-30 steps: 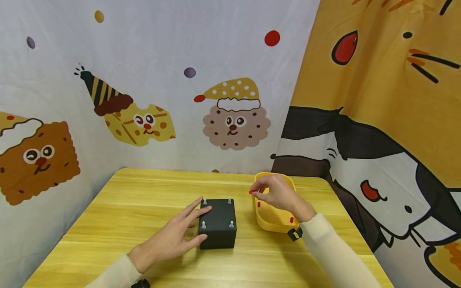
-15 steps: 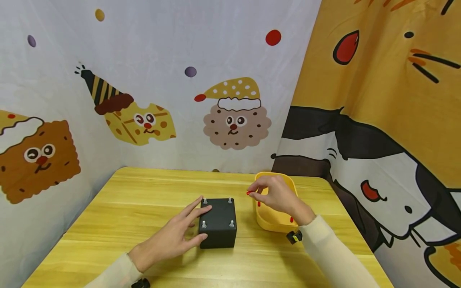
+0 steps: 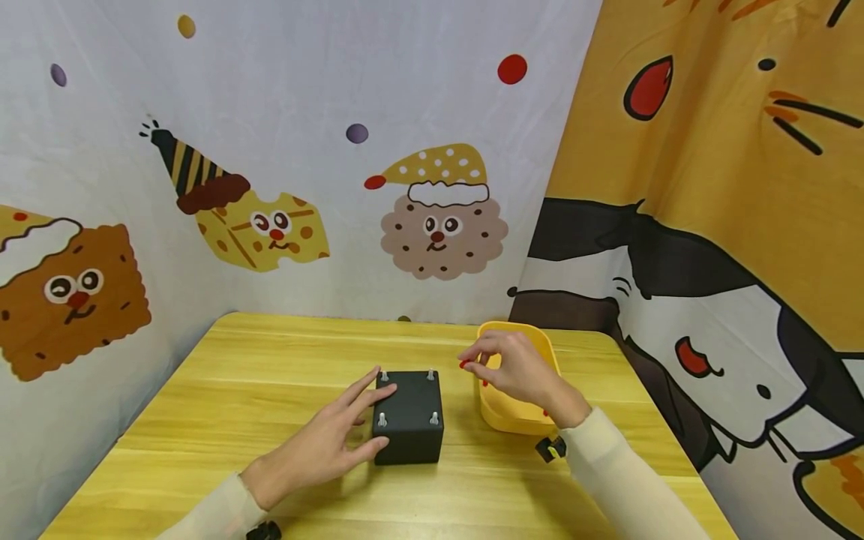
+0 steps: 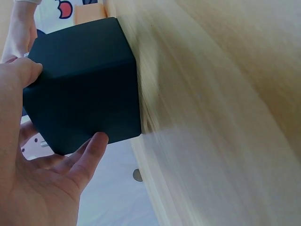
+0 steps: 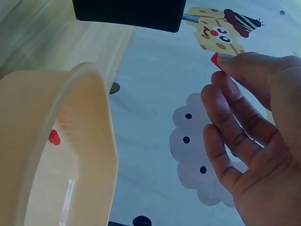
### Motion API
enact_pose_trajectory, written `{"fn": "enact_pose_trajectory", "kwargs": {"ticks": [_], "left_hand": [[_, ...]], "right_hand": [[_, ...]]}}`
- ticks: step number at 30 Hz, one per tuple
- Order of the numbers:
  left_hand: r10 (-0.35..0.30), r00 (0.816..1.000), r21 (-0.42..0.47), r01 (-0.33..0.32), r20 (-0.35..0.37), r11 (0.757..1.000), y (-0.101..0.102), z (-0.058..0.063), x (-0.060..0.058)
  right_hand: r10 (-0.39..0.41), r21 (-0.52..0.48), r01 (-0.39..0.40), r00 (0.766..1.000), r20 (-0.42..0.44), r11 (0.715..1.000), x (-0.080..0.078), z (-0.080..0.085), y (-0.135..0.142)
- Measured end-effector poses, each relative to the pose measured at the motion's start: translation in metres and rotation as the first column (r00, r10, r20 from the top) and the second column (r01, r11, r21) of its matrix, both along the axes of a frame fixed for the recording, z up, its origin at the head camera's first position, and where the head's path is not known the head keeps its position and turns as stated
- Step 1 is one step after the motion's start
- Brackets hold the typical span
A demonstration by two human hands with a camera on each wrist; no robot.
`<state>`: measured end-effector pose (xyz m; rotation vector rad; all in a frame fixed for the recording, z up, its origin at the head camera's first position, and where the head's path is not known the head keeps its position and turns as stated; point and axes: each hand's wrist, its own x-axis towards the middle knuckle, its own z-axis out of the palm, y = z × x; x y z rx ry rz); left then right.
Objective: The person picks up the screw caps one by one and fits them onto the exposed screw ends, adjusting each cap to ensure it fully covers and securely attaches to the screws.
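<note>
Both sleeves (image 3: 624, 476) were cream; the left wrist device (image 3: 264, 532) was black, the right wrist device (image 3: 550, 449) black and yellow.

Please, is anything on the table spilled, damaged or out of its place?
Nothing stands out. The black box sits flat, its four screws upright; red pieces lie inside the yellow tray, and no spill shows.

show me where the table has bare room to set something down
Widest: the table left of the left hand. Also bare: the strip behind the box and the patch in front of it, between the sleeves. Crowded: the narrow gap between box and tray, with the right hand pinching a red piece nearby.
</note>
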<state>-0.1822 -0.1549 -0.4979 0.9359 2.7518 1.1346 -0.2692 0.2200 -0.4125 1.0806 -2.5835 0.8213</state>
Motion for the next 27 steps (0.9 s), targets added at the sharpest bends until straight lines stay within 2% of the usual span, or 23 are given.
{"fn": "enact_pose_trajectory", "kwargs": {"ticks": [13, 27], "left_hand": [[0.003, 1.0, -0.02, -0.002, 0.008, 1.0, 0.001, 0.001, 0.001], [0.007, 1.0, -0.03, -0.007, -0.009, 1.0, 0.001, -0.001, -0.001]], "right_hand": [[0.026, -0.037, -0.026, 1.0, -0.008, 0.999, 0.006, 0.001, -0.005], [0.046, -0.026, -0.047, 0.998, -0.044, 0.999, 0.004, -0.001, -0.014]]}}
